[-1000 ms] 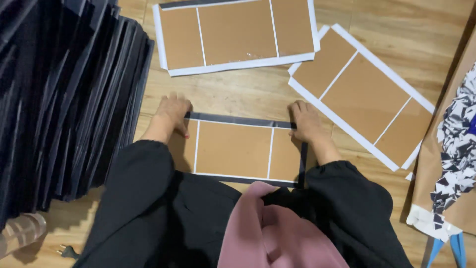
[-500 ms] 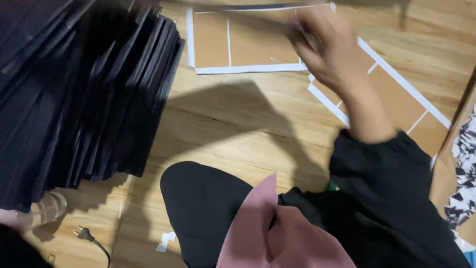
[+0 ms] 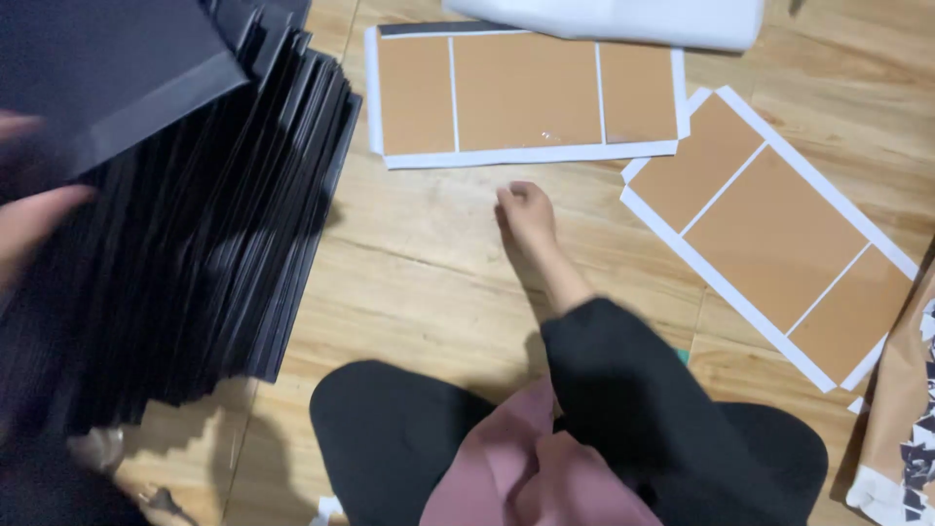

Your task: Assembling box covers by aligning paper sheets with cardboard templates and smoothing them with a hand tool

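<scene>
- While the right hand [image 3: 527, 216] rests on the wooden floor [image 3: 419, 282], its fingers are curled loosely and it holds nothing.
- It lies just below a brown cardboard sheet with white borders [image 3: 526, 93], close to the lower edge but not touching.
- A second brown sheet [image 3: 774, 234] lies tilted to the right of this hand, near it.
- At the left edge, the left hand [image 3: 29, 219] is blurred; it touches a black flat sheet [image 3: 107, 78] above the big stack of black sheets [image 3: 195, 244], but I cannot tell if its grip is closed.
- A white bundle [image 3: 623, 19] lies at the top.
</scene>
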